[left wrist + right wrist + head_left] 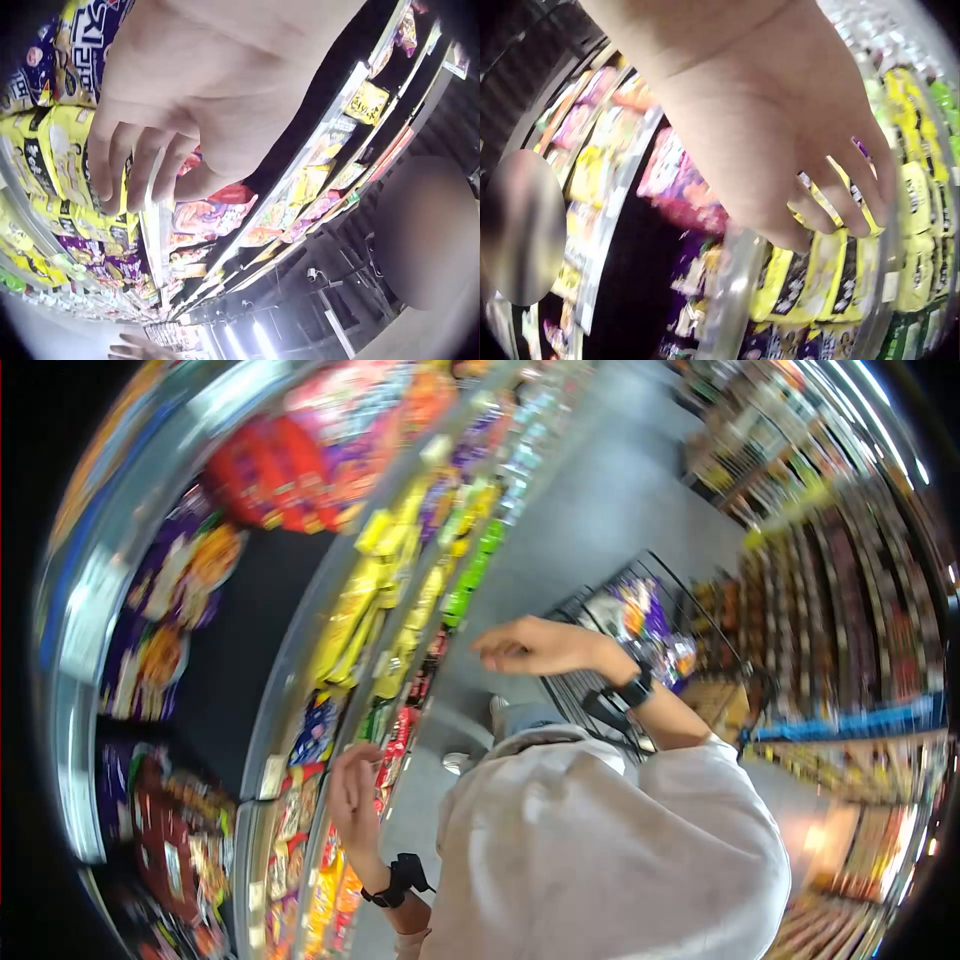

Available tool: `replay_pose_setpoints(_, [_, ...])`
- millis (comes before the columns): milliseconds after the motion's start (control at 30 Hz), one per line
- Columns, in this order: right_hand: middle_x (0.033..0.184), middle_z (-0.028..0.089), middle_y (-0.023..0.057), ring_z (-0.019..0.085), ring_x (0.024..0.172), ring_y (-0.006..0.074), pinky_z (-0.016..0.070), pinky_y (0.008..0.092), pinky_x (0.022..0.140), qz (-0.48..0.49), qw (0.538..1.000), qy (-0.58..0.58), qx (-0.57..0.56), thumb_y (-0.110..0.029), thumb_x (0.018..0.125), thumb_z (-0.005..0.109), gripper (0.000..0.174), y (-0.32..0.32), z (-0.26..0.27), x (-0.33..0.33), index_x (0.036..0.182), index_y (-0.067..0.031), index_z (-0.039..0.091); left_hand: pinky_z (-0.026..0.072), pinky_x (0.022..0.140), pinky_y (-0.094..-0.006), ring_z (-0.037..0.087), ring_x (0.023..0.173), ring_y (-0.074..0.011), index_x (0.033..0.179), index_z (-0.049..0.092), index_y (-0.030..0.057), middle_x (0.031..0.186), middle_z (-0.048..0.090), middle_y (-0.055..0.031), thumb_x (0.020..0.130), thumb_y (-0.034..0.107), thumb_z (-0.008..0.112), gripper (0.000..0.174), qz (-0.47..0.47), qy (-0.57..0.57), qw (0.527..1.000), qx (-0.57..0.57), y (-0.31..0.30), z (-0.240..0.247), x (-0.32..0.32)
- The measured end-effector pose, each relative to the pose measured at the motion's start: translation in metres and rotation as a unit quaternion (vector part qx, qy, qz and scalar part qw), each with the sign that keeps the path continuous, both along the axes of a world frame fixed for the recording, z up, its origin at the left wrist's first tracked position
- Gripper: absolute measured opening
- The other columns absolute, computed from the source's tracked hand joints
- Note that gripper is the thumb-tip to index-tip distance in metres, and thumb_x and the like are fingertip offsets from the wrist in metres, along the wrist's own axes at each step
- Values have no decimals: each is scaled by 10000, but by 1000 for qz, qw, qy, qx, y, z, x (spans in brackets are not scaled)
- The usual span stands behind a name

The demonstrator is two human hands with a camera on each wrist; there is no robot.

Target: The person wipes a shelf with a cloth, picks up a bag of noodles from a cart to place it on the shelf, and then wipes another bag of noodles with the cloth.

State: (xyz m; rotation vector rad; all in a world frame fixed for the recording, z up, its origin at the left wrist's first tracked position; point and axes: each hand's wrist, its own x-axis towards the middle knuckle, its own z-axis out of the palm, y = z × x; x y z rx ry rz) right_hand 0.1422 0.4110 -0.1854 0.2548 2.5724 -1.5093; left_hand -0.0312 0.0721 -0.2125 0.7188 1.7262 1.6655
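Observation:
My left hand (pixel 355 805) is held beside the shelves on the left, its fingers loosely bent and holding nothing. In the left wrist view, yellow packets (pixel 71 154) and dark blue packets (pixel 86 45) show behind its fingers. My right hand (pixel 545 645) reaches across in front of my body, palm down, also holding nothing. Behind its slightly spread fingers, the right wrist view shows yellow packets with black labels (pixel 810 277) on a shelf. A black wire shopping cart (pixel 580 700) stands beyond my right forearm, with purple and white packets (pixel 640 610) in it.
Tiered shelves of bagged goods run along the left, with red packets (pixel 275 470) and purple packets (pixel 150 665) on an upper shelf. Grey aisle floor (pixel 620 470) lies ahead. Another stocked shelf (pixel 830 580) and a cardboard box (pixel 720 700) are on the right.

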Motion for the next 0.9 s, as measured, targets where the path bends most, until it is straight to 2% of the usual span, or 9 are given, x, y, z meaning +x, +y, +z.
replay_pose_setpoints(167, [1142,742,134,711,1048,191,568,330,955,-341,939,23,-52,-148,1030,632,354,87,-147,124,1326,47,633,494,998,-321,653,1083,-158,1270,618,-12,1156,690,-90,1095,110,525,233,-46,34,998,-23,70,-6,9])
replay_pose_setpoints(300, [1088,746,118,717,931,166,571,288,785,-567,811,-59,-131,-268,1031,628,412,157,-229,267,1288,53,650,502,1005,-331,658,1072,-160,1268,626,-22,1158,697,-95,1094,131,541,247,-86,48,994,-44,141,8,44])
replay_pose_setpoints(433, [690,609,18,589,561,124,408,298,457,-715,677,-60,-162,-201,905,649,201,190,-294,400,844,-10,663,539,966,-345,686,1076,-183,1265,644,-20,1142,713,-100,1094,166,555,268,-70,30,993,-86,208,13,87])
replay_pose_setpoints(533, [799,708,111,685,615,211,516,349,506,-791,587,-89,-147,-249,894,674,414,209,-362,470,1166,60,626,541,971,-353,685,1080,-183,1279,638,-26,1149,714,-109,1092,134,557,259,-99,35,987,-118,238,1,107])
replay_pose_setpoints(567, [799,708,111,685,615,211,516,349,506,-787,590,-97,-154,-249,894,674,414,211,-396,494,1166,60,626,536,981,-350,683,1087,-186,1293,632,-31,1152,715,-109,1091,115,558,260,-101,35,985,-134,246,1,115])
replay_pose_setpoints(633, [965,754,222,763,767,318,603,400,618,-717,614,-205,257,-336,903,688,613,220,-480,534,1314,88,524,534,986,-346,683,1089,-187,1295,632,-31,1156,716,-110,1092,121,558,263,-103,41,981,-156,260,6,129])
replay_pose_setpoints(800, [1063,742,279,776,861,358,633,442,701,-730,600,-296,-138,-358,916,637,691,234,-450,529,1361,135,447,527,990,-333,689,1104,-191,1295,636,-21,1178,721,-115,1095,145,565,269,-114,58,969,-213,287,20,146])
replay_pose_setpoints(867, [974,751,268,776,853,358,639,456,717,-791,544,-212,-181,-333,907,633,589,231,-469,530,1241,144,547,527,989,-332,689,1108,-191,1294,637,-20,1179,721,-114,1096,147,564,269,-115,59,968,-217,296,21,151])
replay_pose_setpoints(900, [866,748,240,778,846,347,641,464,700,-752,593,-218,-187,-312,894,646,467,232,-432,525,1037,133,644,526,988,-331,689,1112,-191,1294,638,-20,1180,721,-113,1097,148,563,269,-118,58,967,-218,300,22,153])
